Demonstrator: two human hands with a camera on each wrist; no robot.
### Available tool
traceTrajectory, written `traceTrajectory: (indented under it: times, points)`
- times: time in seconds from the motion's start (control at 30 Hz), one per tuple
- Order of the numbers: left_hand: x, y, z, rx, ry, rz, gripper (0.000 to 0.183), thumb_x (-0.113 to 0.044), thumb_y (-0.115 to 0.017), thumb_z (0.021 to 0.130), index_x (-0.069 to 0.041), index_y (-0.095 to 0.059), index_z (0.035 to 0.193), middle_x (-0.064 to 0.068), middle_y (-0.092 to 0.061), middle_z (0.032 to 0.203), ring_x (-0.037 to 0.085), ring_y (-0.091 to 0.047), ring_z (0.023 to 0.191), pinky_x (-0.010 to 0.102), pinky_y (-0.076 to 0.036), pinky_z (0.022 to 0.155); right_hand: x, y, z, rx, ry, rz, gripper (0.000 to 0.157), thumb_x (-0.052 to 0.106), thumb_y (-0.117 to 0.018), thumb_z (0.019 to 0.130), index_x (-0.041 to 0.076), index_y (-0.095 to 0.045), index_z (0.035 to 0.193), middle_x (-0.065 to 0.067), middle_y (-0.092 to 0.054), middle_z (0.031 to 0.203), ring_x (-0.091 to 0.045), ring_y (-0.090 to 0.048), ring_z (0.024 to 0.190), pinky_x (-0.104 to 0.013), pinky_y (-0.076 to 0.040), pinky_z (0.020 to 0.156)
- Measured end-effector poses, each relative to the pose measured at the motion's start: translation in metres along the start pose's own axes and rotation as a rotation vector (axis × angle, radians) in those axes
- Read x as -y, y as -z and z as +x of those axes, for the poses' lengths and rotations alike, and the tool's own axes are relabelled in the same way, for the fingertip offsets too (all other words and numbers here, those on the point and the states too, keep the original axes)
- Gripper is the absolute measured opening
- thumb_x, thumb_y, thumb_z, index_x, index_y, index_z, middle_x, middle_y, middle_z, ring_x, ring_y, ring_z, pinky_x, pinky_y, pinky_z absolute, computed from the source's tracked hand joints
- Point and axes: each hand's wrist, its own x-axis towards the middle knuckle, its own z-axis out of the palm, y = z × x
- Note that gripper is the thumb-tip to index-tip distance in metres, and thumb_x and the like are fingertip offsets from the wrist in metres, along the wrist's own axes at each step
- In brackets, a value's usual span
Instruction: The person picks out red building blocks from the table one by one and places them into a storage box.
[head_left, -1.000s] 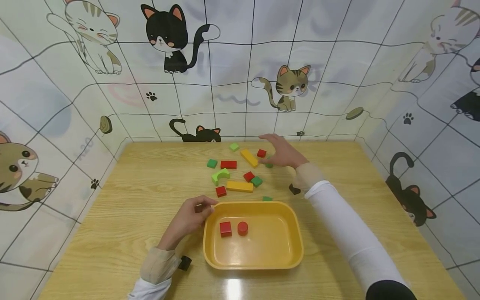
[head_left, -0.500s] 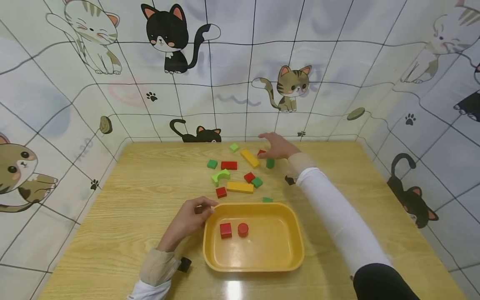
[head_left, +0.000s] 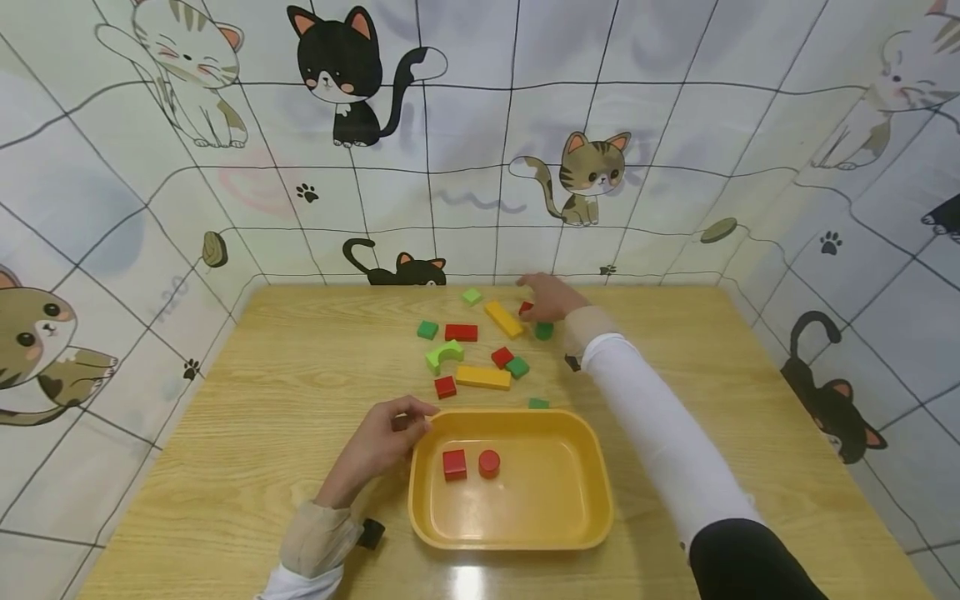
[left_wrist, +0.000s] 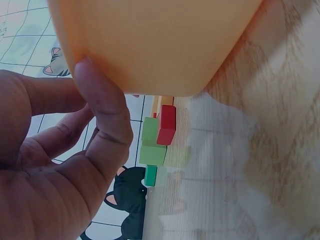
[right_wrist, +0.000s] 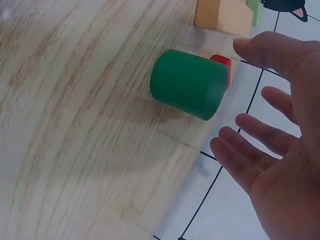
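My left hand (head_left: 386, 437) pinches the far left corner of a yellow plastic tray (head_left: 602, 479), its thumb against the outer wall in the left wrist view. Inside the tray lie a red cube (head_left: 454, 465) and a red cylinder (head_left: 489, 464). At the far side of the table my right hand (head_left: 552, 298) hovers with spread fingers over a red block (head_left: 526, 307), which it partly covers. A green cylinder (right_wrist: 187, 84) stands close to that hand, with the red block (right_wrist: 223, 65) behind it in the right wrist view. Nothing is between the right fingers.
Between tray and back wall lie yellow bars (head_left: 483, 377), a red bar (head_left: 461, 332), a light green arch (head_left: 444, 355), red blocks (head_left: 446, 387) and several green blocks (head_left: 517, 367). A wall sheet with printed cats (head_left: 592, 175) borders the table (head_left: 285, 400).
My right hand has moved a little left and lowered toward the red block, uncovering the green cylinder. The left hand keeps its hold on the tray.
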Motion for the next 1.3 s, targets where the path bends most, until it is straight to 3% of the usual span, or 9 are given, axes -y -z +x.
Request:
traceTrajectory:
  times: [0.3, 0.5, 0.8, 1.3]
  points:
    - [0.001, -0.001, -0.002, 0.000, -0.014, -0.001, 0.018, -0.005, -0.065, 0.099, -0.012, -0.074, 0.112, 0.007, -0.069, 0.110, 0.019, -0.063, 0.082, 0.029, -0.057, 0.061, -0.003, -0.012, 0.004, 0.013, -0.015, 0.004, 0.060, 0.025, -0.073, 0.092, 0.012, -0.053, 0.147, -0.015, -0.052, 0.152, -0.032, -0.051, 0.128, -0.051, -0.040, 0.116]
    - [0.001, -0.001, -0.003, -0.003, -0.013, 0.009, 0.018, -0.005, -0.066, 0.098, -0.011, -0.074, 0.113, 0.007, -0.069, 0.110, 0.019, -0.064, 0.084, 0.029, -0.058, 0.063, -0.001, -0.020, 0.001, -0.009, -0.030, 0.042, 0.055, 0.021, -0.072, 0.093, 0.010, -0.055, 0.145, -0.014, -0.054, 0.148, -0.030, -0.053, 0.125, -0.048, -0.044, 0.113]
    - [0.000, -0.002, -0.002, -0.007, -0.005, 0.002, 0.019, -0.004, -0.066, 0.098, -0.011, -0.074, 0.113, 0.008, -0.070, 0.112, 0.021, -0.064, 0.085, 0.029, -0.058, 0.063, -0.001, -0.026, 0.000, -0.048, -0.015, -0.009, 0.040, 0.014, -0.070, 0.094, 0.007, -0.065, 0.133, -0.014, -0.058, 0.132, -0.032, -0.054, 0.119, -0.049, -0.045, 0.112]
    - [0.000, -0.002, -0.001, -0.003, -0.004, -0.019, 0.018, -0.003, -0.065, 0.098, -0.010, -0.074, 0.113, 0.009, -0.070, 0.113, 0.021, -0.065, 0.085, 0.030, -0.058, 0.063, -0.005, -0.028, -0.002, -0.104, 0.003, 0.062, 0.040, 0.005, -0.070, 0.091, 0.007, -0.066, 0.131, -0.013, -0.062, 0.126, -0.031, -0.056, 0.115, -0.048, -0.046, 0.111]
